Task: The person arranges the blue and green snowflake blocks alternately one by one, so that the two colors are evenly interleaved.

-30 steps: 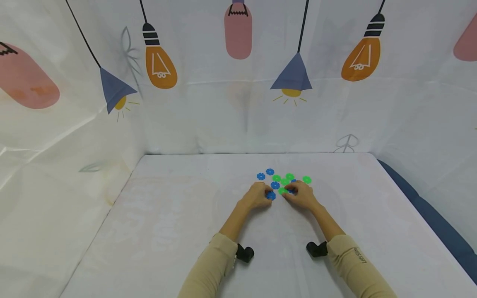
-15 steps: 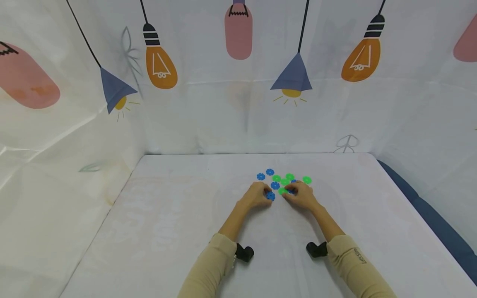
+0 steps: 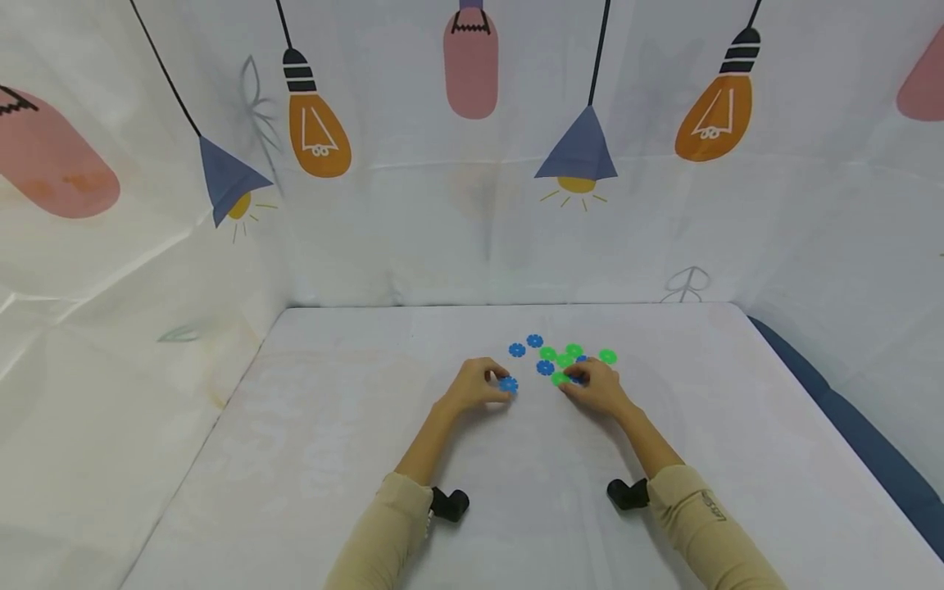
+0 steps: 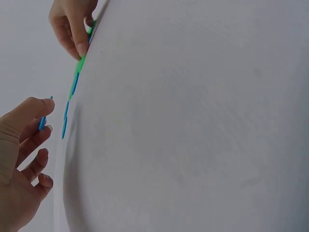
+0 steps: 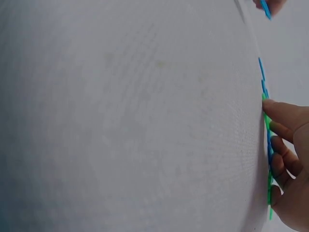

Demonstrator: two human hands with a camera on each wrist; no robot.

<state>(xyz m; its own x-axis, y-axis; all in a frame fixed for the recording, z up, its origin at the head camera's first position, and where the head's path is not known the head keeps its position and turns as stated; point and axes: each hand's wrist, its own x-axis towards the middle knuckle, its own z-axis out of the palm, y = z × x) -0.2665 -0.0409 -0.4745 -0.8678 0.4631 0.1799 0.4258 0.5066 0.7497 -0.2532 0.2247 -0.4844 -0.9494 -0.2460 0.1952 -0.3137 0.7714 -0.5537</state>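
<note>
My left hand [image 3: 469, 387] pinches a blue flower-shaped plastic disc [image 3: 508, 384] between thumb and fingertip. In the left wrist view this blue disc [image 4: 43, 123] shows nearly edge-on, off the table. My right hand [image 3: 599, 389] is low on the table with curled fingers, its thumb and fingertip at the edges of a green flower-shaped disc [image 3: 560, 378]. Part of another blue disc [image 3: 577, 379] shows beneath those fingers, the rest hidden. In the right wrist view, fingertips [image 5: 270, 105] touch the row of discs, seen edge-on.
Several loose discs lie beyond the hands on the white table [image 3: 332, 459], among them a blue disc [image 3: 534, 340] at the back and a green disc [image 3: 608, 356] at the right. A white sheet [image 3: 413, 229] printed with lamps hangs behind the table.
My left hand has moved left, away from the group, carrying the blue disc with it. My right hand has stayed in place at the green disc.
</note>
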